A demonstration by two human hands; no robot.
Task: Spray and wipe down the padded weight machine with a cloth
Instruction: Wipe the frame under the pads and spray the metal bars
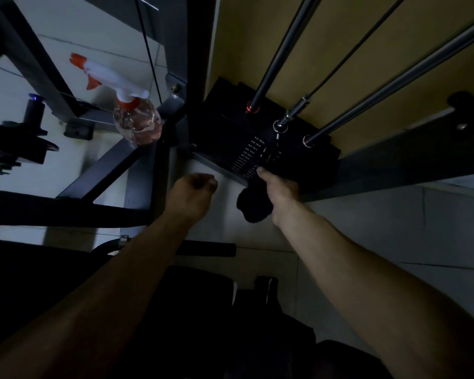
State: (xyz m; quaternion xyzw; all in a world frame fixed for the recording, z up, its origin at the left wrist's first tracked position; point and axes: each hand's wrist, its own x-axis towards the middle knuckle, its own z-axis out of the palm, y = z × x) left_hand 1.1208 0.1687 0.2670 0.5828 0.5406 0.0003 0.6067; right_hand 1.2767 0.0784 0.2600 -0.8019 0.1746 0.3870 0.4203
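Dim view looking down past two bare forearms at a weight machine. At the left, a clear spray bottle (136,119) with an orange-and-white trigger is sitting where the dark frame (104,170) bars meet, with no hand on it. Near the middle, the left hand (193,191) is hovering over the pale floor, clenched and holding nothing. Just right of it, the right hand (278,188) is gripping a dark cloth (253,207) and pressing it against the lower face of the weight stack (230,127), beside the printed weight labels. Steel rods (282,50) are rising from the stack. Wiping seems to be under way here. The roller pad (208,248), lying in shadow below, probably remains to be done, and whether any surface is wet cannot be told.
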